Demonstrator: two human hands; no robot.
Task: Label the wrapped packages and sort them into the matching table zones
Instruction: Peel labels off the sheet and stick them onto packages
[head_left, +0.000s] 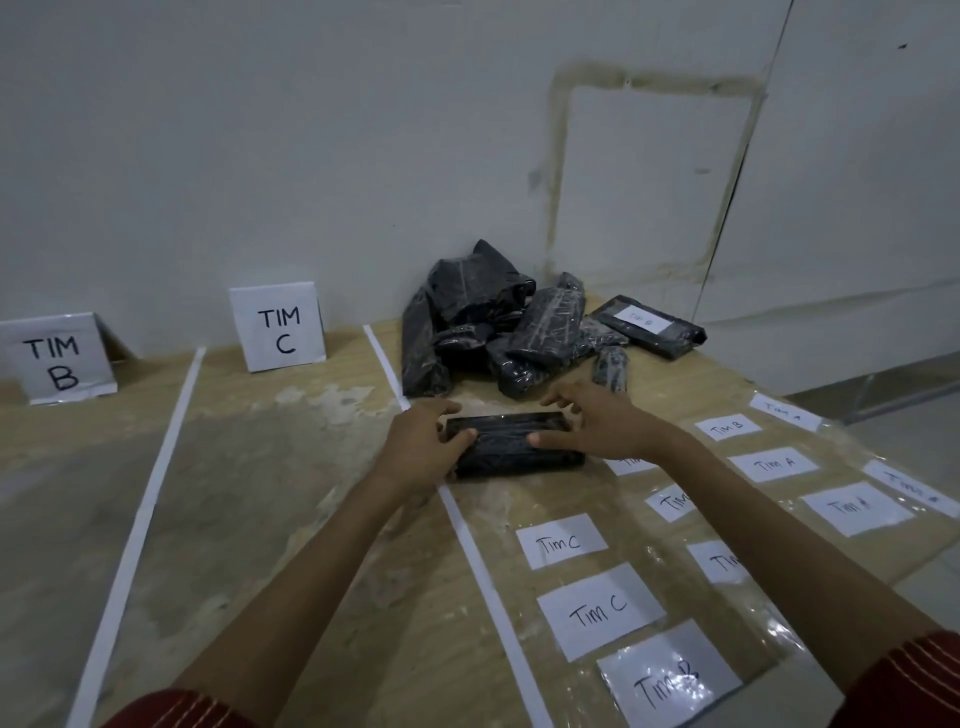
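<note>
Bare tabletop (270, 467) lies open left of the flat package (511, 447) as far as the standing signs (280, 330), the heap of black packages (483, 322) crowds close behind it, and paper labels (600, 610) cover the right.

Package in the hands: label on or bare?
Bare, as far as visible: the package held by left hand and right hand shows only black wrap on top; underside hidden.

It looks like a plain sorting room: bare white wall (311, 130) across the top, and below a worn table (270, 467) with white tape lines (149, 499), standing signs (280, 330) at left, black packages (467, 312) at centre.
</note>
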